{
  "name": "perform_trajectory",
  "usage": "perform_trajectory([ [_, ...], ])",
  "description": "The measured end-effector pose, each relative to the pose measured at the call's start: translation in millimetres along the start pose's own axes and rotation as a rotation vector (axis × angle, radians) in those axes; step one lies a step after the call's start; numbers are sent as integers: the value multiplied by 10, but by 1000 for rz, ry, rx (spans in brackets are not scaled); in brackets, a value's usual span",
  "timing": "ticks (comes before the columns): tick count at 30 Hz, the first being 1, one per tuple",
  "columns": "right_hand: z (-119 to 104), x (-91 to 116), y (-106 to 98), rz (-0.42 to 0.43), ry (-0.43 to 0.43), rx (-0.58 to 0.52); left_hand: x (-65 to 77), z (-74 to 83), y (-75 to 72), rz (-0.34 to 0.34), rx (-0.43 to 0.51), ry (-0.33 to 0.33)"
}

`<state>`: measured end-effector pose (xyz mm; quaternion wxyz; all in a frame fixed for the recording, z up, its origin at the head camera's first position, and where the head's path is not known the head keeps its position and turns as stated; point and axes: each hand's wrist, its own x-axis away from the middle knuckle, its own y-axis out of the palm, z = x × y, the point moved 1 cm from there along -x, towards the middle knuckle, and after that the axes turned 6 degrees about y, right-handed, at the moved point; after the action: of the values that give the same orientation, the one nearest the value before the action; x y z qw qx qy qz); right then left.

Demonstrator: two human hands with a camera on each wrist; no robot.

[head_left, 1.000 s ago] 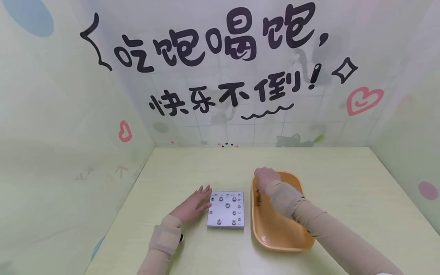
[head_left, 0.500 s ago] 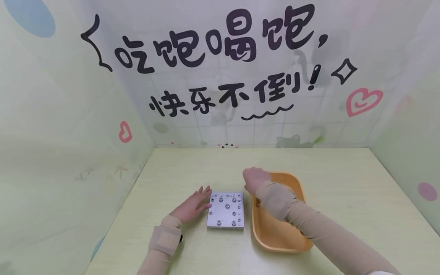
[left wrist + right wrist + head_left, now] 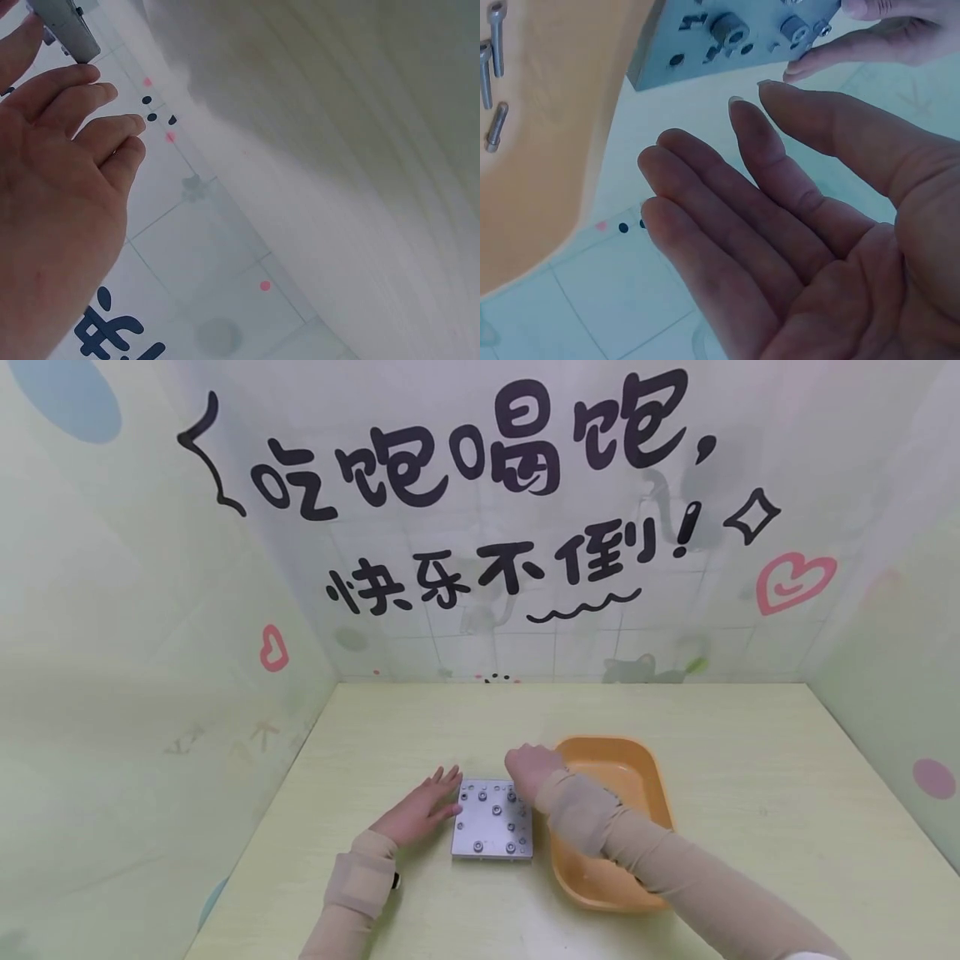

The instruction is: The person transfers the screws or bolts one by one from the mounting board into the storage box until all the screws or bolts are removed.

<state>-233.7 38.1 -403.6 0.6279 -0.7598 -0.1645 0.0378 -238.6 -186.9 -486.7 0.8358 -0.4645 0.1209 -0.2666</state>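
A square metal block (image 3: 483,831) with several socket-head bolts and holes on its top lies on the table. My left hand (image 3: 414,810) rests along its left side, fingers stretched out; in the left wrist view the index fingertip touches the block's corner (image 3: 71,30). Over the block's far right corner hovers my right hand (image 3: 532,772). Its fingers are loosely bent in the right wrist view, thumb and index tips close together, with nothing visible between them. Three loose socket-head screws (image 3: 496,127) lie inside the orange basin (image 3: 562,90) beside it.
Right of the block stands the orange basin (image 3: 651,789), partly covered by my right forearm. A printed wall (image 3: 450,643) closes off the table's (image 3: 405,718) far edge, with side walls at left and right.
My right hand has moved left, out from over the basin, to the block's far right corner. The left hand, block and basin have stayed in place.
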Motion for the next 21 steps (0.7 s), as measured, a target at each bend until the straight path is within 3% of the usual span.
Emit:
perform_trajectory([
  [2,-76,-74,16,-14,39,117,-1,0,1,1,-2,2],
  [5,-120,-89,75,-33,65,167,5,9,-1,3,-4,2],
  [21,-176,-32,242,-38,70,246,9,3,9,3,-7,8],
])
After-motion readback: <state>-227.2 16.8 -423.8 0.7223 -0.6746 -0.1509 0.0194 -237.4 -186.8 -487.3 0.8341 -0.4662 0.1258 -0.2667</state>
